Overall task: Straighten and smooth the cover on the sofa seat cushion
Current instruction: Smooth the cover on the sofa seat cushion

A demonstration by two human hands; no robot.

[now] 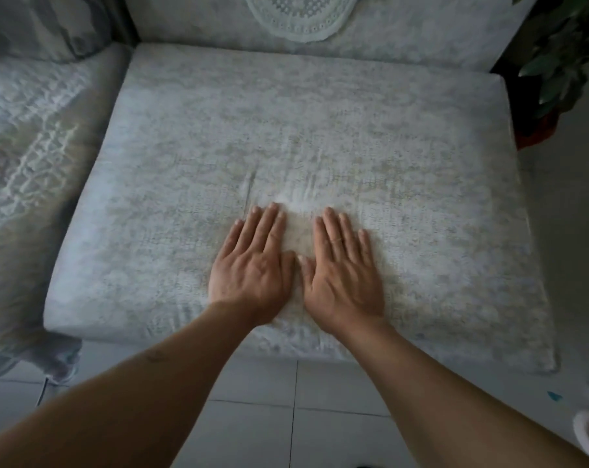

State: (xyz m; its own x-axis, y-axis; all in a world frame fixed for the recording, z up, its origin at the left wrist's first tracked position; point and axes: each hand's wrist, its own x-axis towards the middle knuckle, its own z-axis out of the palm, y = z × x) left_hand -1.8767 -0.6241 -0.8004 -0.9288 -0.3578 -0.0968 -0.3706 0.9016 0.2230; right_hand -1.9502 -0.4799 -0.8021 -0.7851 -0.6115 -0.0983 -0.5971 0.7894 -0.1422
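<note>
Both hands lie palm-down, side by side, on the pale grey mottled fabric cover [354, 136] of the square sofa seat cushion. The left hand [252, 265] and right hand [345, 268] have straight, flat fingers, thumbs nearly touching. Small creases [249, 190] sit just beyond the fingertips.

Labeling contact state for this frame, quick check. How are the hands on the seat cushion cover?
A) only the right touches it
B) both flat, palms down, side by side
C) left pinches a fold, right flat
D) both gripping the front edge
B: the left hand and right hand both lie flat with straight fingers on the cover, side by side near the cushion's middle, with small creases just ahead of the fingertips.
</note>
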